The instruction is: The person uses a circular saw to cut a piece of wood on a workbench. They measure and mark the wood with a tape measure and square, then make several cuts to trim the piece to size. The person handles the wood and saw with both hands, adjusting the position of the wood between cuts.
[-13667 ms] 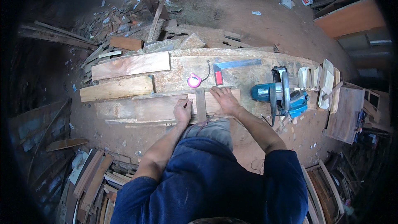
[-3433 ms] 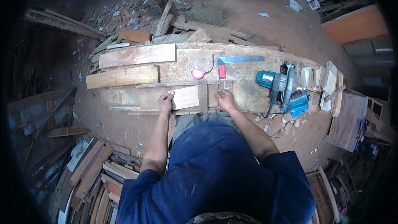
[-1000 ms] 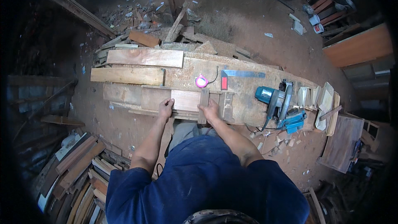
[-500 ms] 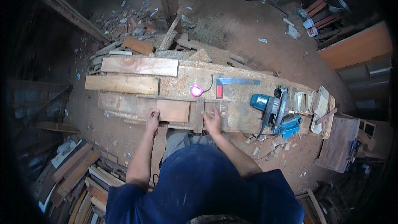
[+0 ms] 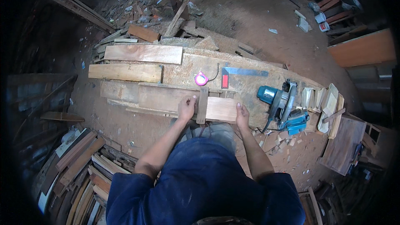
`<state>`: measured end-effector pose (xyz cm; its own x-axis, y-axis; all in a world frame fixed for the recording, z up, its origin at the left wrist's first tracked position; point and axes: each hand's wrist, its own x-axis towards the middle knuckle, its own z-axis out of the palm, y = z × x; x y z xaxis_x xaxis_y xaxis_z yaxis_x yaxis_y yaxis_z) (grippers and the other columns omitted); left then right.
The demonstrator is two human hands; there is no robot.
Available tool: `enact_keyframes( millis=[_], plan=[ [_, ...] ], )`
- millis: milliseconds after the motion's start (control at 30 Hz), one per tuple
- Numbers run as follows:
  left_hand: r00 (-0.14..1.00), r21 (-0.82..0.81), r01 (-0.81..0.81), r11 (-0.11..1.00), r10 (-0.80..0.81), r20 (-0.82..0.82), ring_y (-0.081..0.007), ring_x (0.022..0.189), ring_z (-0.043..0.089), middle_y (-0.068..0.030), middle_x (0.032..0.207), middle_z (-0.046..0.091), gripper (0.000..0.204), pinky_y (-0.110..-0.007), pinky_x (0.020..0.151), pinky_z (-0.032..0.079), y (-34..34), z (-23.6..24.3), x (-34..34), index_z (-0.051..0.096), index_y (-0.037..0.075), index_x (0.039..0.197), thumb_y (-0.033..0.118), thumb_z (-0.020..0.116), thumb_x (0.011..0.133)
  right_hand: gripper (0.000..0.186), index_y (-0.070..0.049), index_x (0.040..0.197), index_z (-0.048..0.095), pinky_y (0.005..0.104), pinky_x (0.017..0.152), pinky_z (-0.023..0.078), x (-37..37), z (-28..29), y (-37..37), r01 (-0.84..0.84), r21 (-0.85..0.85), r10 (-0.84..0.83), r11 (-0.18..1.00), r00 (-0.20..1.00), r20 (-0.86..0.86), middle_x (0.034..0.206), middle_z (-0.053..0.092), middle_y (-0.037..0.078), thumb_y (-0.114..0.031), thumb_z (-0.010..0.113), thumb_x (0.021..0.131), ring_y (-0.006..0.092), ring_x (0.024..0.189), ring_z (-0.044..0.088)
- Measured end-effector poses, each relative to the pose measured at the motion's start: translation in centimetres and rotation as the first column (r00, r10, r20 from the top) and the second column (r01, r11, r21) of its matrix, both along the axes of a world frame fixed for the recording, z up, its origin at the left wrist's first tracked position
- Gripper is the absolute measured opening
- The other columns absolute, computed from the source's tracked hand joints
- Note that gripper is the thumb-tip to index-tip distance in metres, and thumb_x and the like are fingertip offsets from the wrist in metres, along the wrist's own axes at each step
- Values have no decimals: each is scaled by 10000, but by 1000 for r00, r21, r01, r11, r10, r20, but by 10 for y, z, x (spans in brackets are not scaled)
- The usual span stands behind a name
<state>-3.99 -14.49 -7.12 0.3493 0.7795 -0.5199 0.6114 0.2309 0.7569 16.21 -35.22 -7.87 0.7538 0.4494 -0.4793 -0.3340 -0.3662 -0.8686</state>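
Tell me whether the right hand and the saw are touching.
Apart: the head view shows a strip of bench between the right hand and the saw.

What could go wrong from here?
The pale board might skew against the dark crosspiece: only the right hand is visibly on it, while the left hand is across the crosspiece.
The circular saw sits to the right hand's right; a careless move that way could bump it.
The pink tape measure, close beyond the crosspiece, might get knocked.
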Motion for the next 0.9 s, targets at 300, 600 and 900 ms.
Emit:
enact_keyframes(
  millis=[300,600,900],
  plan=[
    [980,-108,-44,993,64,188,-233,872,687,-156,953,742,436,-353,845,524,-10,-34,33,722,-31,1094,382,604,1014,397,5,1300,630,298,989,461,18,-44,2,-39,88,44,995,998,-49,1207,686,80,-315,556,1076,137,1099,604],
    [994,-31,-80,996,81,70,-318,965,712,-230,1036,738,461,-399,892,525,-18,-35,35,724,-23,1094,394,536,1035,398,-5,1342,589,308,1017,455,-1,-38,30,-12,120,40,993,972,-230,1253,673,78,-277,607,1052,144,1140,606],
    [975,182,165,969,-132,-179,-474,1061,630,-344,1089,650,727,-491,947,484,-35,-8,57,550,-99,1239,507,722,877,435,3,1335,592,323,1002,467,13,-38,34,-64,136,100,989,956,-275,1259,678,106,-290,660,1020,173,1137,620]
  ],
)
